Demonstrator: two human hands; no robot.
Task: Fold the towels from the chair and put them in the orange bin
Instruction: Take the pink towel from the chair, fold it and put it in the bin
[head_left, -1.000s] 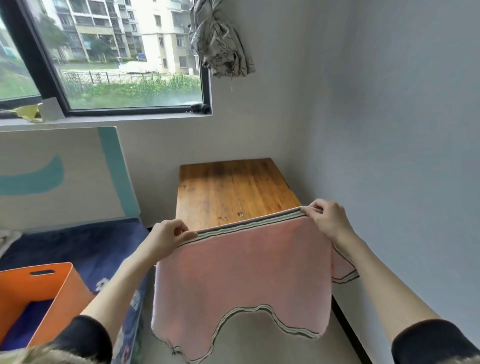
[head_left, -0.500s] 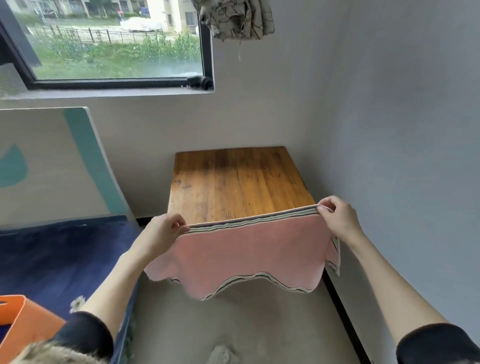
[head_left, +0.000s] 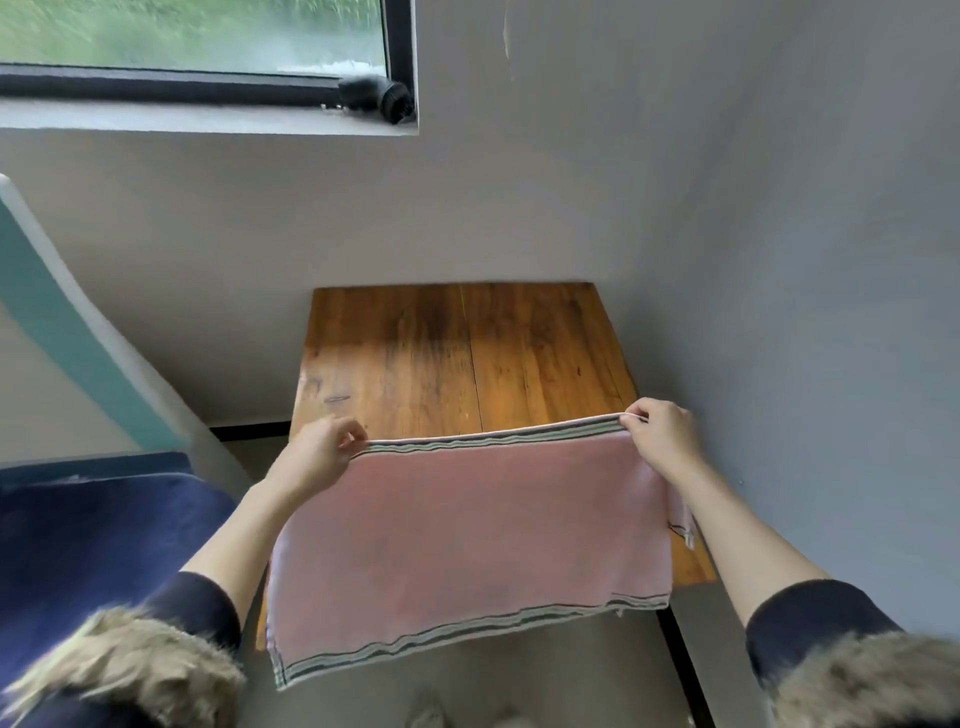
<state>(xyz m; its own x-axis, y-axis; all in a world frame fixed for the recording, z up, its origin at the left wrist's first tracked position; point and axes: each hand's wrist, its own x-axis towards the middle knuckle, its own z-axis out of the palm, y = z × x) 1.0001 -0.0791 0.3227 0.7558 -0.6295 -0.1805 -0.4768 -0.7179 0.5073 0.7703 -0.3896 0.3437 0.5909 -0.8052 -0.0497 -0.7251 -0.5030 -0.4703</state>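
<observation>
Left hand (head_left: 319, 453) and right hand (head_left: 662, 441) each pinch a top corner of pink striped-hem towel (head_left: 467, 540), spread over brown wooden tabletop (head_left: 457, 358).

The far half of the wooden table (head_left: 467, 353) is left bare, so room for a hand is offered there. Its far edge is closed off by the back wall (head_left: 260, 234), and its right side by the side wall (head_left: 805, 312), against which the table is set. The near half is covered by the pink towel (head_left: 467, 540), held stretched above it by the left hand (head_left: 319, 452) and the right hand (head_left: 660, 441) (each pinching a top corner). To the left, passage is narrowed by a leaning white-and-teal board (head_left: 78, 353) and a dark blue surface (head_left: 88, 540).
</observation>
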